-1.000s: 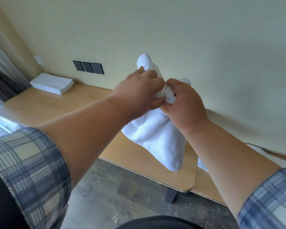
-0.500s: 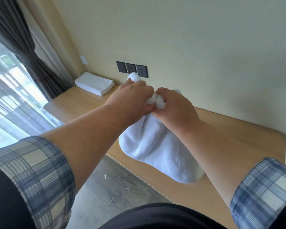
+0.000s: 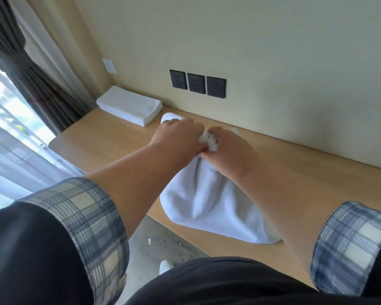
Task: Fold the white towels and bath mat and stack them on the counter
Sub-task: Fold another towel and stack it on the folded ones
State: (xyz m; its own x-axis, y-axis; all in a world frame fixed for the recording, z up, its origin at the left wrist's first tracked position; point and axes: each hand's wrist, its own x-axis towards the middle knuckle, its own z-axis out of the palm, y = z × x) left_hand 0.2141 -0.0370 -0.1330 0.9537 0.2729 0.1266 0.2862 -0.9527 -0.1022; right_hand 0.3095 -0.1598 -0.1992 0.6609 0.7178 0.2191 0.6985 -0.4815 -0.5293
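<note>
Fingers [image 3: 200, 149] of both hands are curled tight and pinch the bunched upper edge of the white towel [image 3: 207, 203]. The left hand [image 3: 178, 137] and right hand [image 3: 231, 148] sit knuckle to knuckle, touching or very nearly so. Small lobes of cloth poke out past the far side of each hand.

Location of item: the towel drapes down from that shared grip, and its rounded lower part lies over the front portion of the worktop [image 3: 110, 139], reaching close to the front edge. Whether the cloth rests on the surface or hangs just clear of it cannot be determined.

Step in hand, as assessed: this towel is gathered, not folded. A folded stack [image 3: 130, 105] already lies at the far-left end of the worktop against the wall, beyond the left hand, so the task looks partly complete.

Next move, as assessed: the hands would need to part along the edge and draw it taut to find the corners. The cloth could then be laid flat for folding, with room kept beside the stack.

Pose: both forearms reach forward and converge, with the backs of the hands uppermost. The plaid sleeves [image 3: 86, 216] end at about the elbows.
</note>
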